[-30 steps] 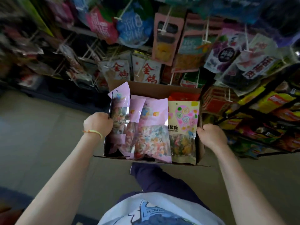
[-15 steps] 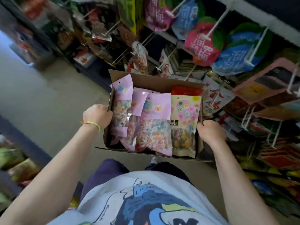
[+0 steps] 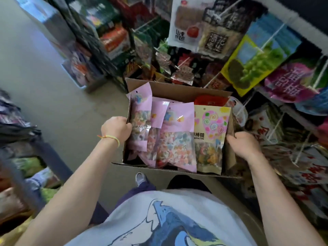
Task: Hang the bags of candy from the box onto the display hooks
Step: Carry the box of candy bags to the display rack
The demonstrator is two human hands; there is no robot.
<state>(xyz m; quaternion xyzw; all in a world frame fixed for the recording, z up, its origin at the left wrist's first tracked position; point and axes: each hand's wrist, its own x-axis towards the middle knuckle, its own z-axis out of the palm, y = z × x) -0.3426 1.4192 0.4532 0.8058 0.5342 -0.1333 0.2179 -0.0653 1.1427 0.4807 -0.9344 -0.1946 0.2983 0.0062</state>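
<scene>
I carry an open cardboard box (image 3: pixel 179 90) at waist height. My left hand (image 3: pixel 116 129) grips its left wall and my right hand (image 3: pixel 244 145) grips its right wall. Inside stand several pink candy bags (image 3: pixel 174 137) with clear windows, a yellow lollipop bag (image 3: pixel 210 137) with a heart print at the right, and a red bag (image 3: pixel 211 100) behind it. Display hooks (image 3: pixel 271 39) loaded with snack bags fill the rack to the right and ahead.
Grey floor (image 3: pixel 44 89) runs along the left. Stacked goods and boxes (image 3: pixel 113 41) stand ahead on the left. A low shelf (image 3: pixel 21 142) with packets is at my left side. My shoe (image 3: pixel 140 178) shows below the box.
I have turned and moved along the aisle; the racks have slid right and more floor shows at the left. Both hands keep the same hold on the box.
</scene>
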